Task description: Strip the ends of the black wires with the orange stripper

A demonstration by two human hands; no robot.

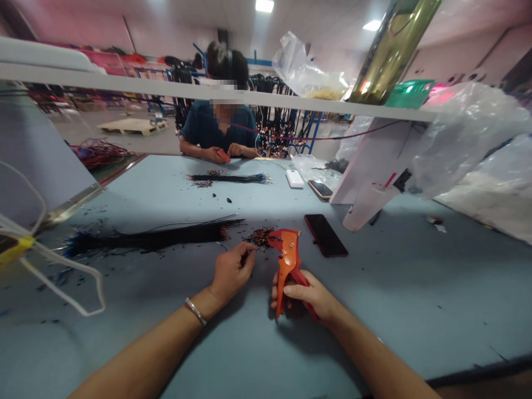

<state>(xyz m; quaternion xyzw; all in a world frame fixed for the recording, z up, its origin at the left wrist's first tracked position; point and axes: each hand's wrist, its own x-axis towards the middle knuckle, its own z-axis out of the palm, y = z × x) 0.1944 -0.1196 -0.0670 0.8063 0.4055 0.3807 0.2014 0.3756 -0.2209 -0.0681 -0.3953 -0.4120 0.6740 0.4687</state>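
My right hand (301,293) is wrapped round the handles of an orange and red wire stripper (288,252), its head pointing away from me. Just left of the tool, my left hand (233,271) pinches a thin dark wire (254,249), whose end points toward the stripper's jaws. A small heap of cut insulation bits (262,237) lies beside the jaws. Behind my left hand a long bundle of black wires (158,238) stretches to the left, with blue tips at its far left end and coppery ends at the right.
A dark phone (326,235) lies right of the stripper. Across the table a person (220,127) holds a red tool, near a second wire bundle (233,178). A shelf (249,98) spans overhead. A plastic cup (369,205) leans at right; white cable (62,288) hangs at left.
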